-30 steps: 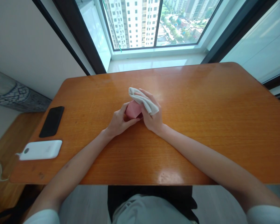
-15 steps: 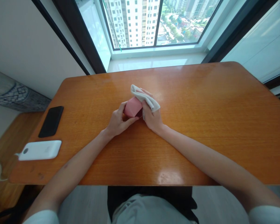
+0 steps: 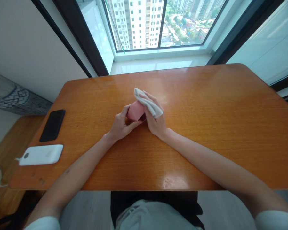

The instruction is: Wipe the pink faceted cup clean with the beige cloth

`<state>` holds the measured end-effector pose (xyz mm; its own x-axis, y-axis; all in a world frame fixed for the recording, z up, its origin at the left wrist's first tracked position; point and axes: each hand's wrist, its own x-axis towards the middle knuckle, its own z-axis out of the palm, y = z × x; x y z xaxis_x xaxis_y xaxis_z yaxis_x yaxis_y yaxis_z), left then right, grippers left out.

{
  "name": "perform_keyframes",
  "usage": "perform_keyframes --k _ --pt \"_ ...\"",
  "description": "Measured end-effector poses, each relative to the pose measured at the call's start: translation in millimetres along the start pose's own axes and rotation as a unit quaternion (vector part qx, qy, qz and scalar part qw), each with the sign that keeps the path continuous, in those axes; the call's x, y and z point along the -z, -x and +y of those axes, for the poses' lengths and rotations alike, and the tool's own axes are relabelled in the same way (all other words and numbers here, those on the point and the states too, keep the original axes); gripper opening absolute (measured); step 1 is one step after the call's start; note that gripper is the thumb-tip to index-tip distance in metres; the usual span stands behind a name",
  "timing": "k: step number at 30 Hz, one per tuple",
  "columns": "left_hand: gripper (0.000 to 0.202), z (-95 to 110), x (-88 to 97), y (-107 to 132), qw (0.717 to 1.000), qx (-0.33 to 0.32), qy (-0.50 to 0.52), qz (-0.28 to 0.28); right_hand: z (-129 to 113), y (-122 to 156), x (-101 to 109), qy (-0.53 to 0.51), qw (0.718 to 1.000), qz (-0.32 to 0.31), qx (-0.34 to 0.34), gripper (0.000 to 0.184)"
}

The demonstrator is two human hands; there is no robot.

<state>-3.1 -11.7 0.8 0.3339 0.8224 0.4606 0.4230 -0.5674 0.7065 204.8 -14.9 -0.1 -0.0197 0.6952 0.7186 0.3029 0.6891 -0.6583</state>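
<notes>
A pink, flat-faced object (image 3: 135, 111), perhaps a small box, is held just above or on the table near its middle; I cannot tell its exact kind. My left hand (image 3: 120, 125) grips it from the left, thumb along the near side and fingers at the far side. In my right hand (image 3: 156, 120) is a folded white cloth (image 3: 148, 103), pressed against the upper right side of the pink object. The cloth and right hand hide that side of it.
The wooden table (image 3: 218, 127) has rounded corners. At its left lie a black phone (image 3: 52, 125) and a white device (image 3: 41, 154) with a cable. Beyond the far edge are a sill and a window (image 3: 158, 25).
My right hand and the cloth have shifted slightly, the cloth lying a little lower and flatter over the fingers. The left hand and pink object stay almost still.
</notes>
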Motion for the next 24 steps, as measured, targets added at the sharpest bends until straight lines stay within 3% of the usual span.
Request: perform_keyframes --k 3,5,10,12,16,18,22,24 --pt "0.055 -5.2 0.1 2.0 1.0 -0.006 0.007 -0.001 -4.5 3.6 3.9 0.065 0.988 -0.068 0.121 0.052" --pt "0.053 -6.0 -0.2 2.1 1.0 -0.005 0.006 0.0 -5.4 3.8 4.3 0.071 0.984 -0.078 0.145 0.051" --pt "0.067 2.8 -0.5 -1.5 1.0 0.008 -0.006 0.004 1.9 -1.2 -0.8 -0.009 0.999 0.026 -0.02 0.049" --pt "0.066 2.3 -0.6 -1.2 1.0 0.0 0.002 0.003 1.1 0.3 0.2 0.005 1.0 0.011 -0.006 0.049" --pt "0.05 -5.1 -1.2 1.1 1.0 -0.016 0.015 0.002 -5.6 4.7 4.3 0.079 0.989 -0.073 0.105 0.048" --pt "0.053 -4.8 -1.5 0.6 1.0 -0.007 0.01 0.003 -4.7 2.5 2.8 0.065 0.993 -0.055 0.078 0.046" --pt "0.068 2.1 -0.8 -1.8 1.0 0.01 -0.009 0.004 2.7 -5.2 -1.9 -0.023 0.998 0.026 -0.059 0.049" --pt "0.068 1.8 -0.3 -1.2 1.0 0.01 -0.008 0.002 1.8 -4.5 -0.2 -0.014 0.999 0.011 -0.043 0.049"
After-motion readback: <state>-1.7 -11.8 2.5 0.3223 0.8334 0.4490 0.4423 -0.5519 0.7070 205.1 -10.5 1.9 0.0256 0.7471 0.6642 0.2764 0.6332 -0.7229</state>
